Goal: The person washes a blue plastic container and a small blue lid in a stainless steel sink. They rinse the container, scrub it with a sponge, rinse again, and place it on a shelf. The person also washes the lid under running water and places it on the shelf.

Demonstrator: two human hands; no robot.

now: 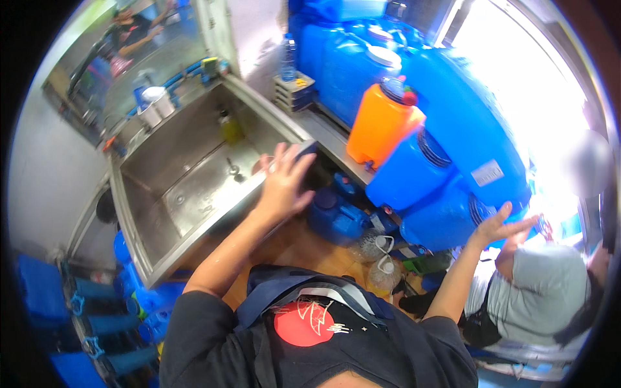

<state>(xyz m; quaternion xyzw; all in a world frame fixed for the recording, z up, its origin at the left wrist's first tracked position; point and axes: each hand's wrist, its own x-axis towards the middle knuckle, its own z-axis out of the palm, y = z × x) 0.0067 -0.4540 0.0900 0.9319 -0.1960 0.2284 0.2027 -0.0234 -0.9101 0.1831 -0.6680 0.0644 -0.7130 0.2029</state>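
Observation:
My left hand is open, its fingers spread, holding nothing at the near right corner of a stainless steel sink. Whether it touches the rim I cannot tell. Inside the basin stands a bottle of yellow-green liquid. Off to the right, my right hand reaches out, palm turned up and fingers stretched apart, with nothing in it. It is nearest to a blue water container with a dark cap. Above that lies another large blue container with a white label.
An orange container stands among the blue ones. Below are a dark blue jug and clear plastic bottles on the floor. A person in grey is close at my right. Blue containers fill a rack on the left.

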